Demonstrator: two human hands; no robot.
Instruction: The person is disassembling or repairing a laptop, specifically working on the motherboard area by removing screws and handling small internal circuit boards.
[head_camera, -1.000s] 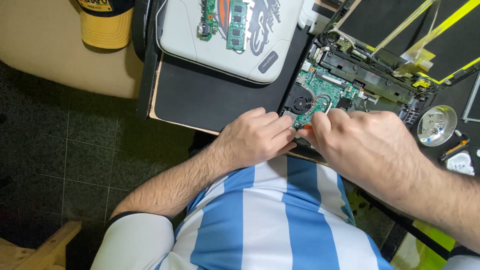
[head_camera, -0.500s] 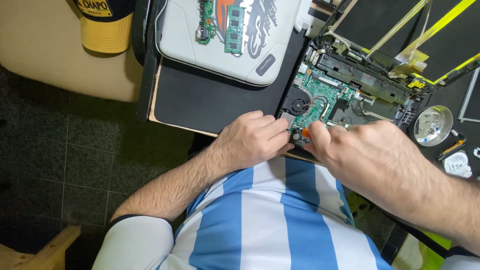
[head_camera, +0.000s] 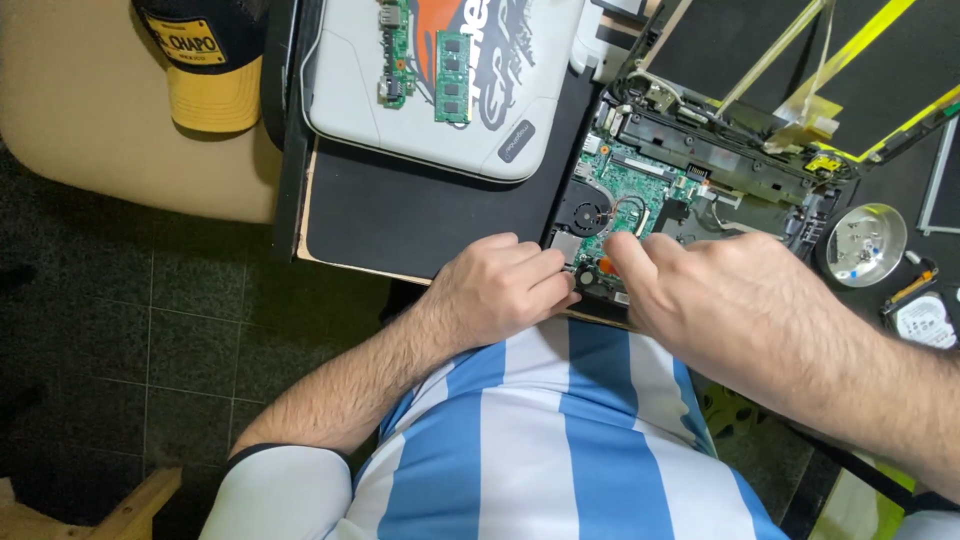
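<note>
Both hands work at the near edge of the opened laptop's green circuit board (head_camera: 630, 195)

Left hand (head_camera: 500, 290) stays curled, fingertips pinching at the board's near-left corner; right hand (head_camera: 720, 290) has shifted slightly rightward, fingers bent onto the board, grip unclear; the board still sits in its chassis (head_camera: 740, 165).

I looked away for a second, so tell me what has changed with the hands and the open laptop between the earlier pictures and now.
Little changed. The right hand slid slightly right along the green circuit board, fingertips still on its near edge. The left hand stayed curled at the laptop corner. Nothing was visibly picked up or let go. The white case, metal dish and cap kept their places.
</note>
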